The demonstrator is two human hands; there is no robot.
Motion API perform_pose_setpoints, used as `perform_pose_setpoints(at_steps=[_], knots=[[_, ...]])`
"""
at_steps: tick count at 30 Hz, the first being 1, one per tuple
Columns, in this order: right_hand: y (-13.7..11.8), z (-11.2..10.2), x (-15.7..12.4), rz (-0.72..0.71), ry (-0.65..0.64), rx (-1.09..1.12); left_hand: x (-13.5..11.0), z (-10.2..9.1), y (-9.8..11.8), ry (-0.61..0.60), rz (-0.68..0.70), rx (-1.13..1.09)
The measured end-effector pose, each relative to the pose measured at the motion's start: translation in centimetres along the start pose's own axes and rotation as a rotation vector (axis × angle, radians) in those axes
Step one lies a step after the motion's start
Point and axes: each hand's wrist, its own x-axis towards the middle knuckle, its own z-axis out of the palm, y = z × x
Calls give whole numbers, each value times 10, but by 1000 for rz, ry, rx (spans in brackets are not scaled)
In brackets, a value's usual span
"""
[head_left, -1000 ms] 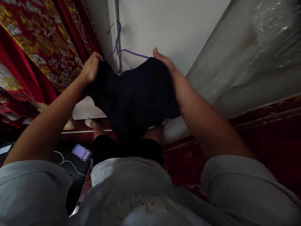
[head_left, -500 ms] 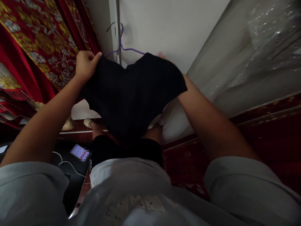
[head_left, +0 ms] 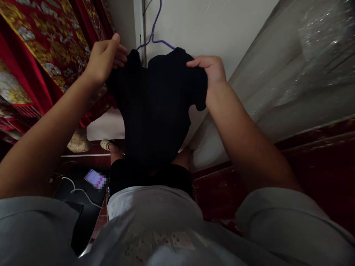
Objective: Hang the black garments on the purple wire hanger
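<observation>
Left hand (head_left: 104,59) and right hand (head_left: 210,68) grip opposite shoulders of a black garment (head_left: 158,107) drooping below a purple hanger (head_left: 155,27)

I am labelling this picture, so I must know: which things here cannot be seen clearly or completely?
Head view:
Purple wire hanger: hook cut off by top edge; its shoulders hidden under the black fabric garment.
Left hand: its grip on the garment hidden behind its own knuckles.
Flat rectangular phone: screen blurred, unreadable.
</observation>
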Motion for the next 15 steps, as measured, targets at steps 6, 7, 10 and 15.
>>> perform_pose_setpoints(at_steps=[6, 7, 10, 15], knots=[[-8, 77, -64, -174, -759, -111, -48, 21, 13, -311, -413, -317], [-7, 86, -69, -203, -903, -253, -58, 21, 9, -338, -445, -290], [0, 94, -62, -246, -1022, -510, -85, 5, -7, -453, -481, -61], [32, 64, -18, -318, -389, -553, -99, -40, -24, -487, -405, 214]])
